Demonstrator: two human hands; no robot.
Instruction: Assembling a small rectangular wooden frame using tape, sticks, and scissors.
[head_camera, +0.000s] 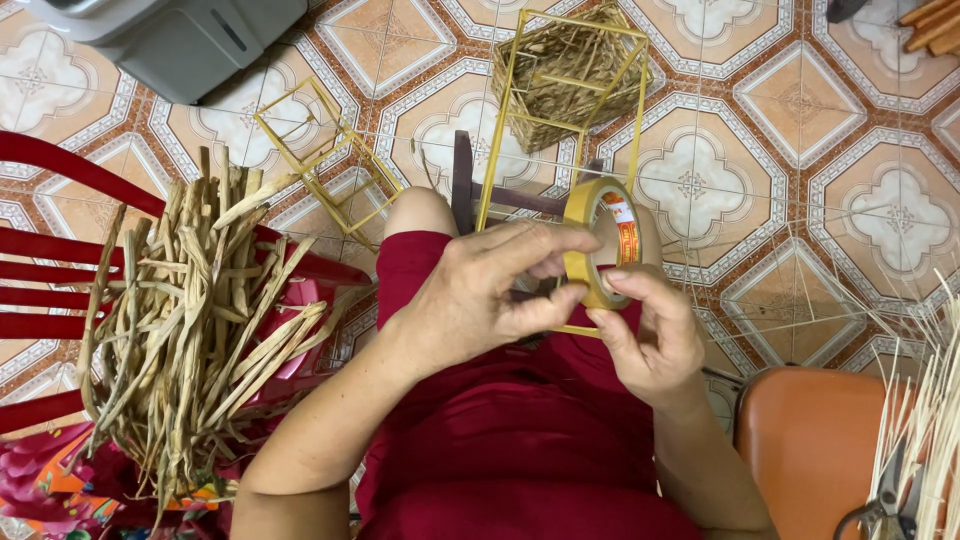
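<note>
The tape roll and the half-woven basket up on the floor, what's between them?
In the head view, the tall yellow wire frame and a dark wooden stool lie between the tape roll and the basket.

My fingers feel the glossy, smooth plastic tape roll; beside me lie dry, rough, matt straw strips and red cloth.

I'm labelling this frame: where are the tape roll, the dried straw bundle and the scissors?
tape roll (578, 215): head view, upper outer yellow band.
dried straw bundle (190, 320): head view, middle of the strands.
scissors (885, 505): head view, near the pivot above the handles.
</note>
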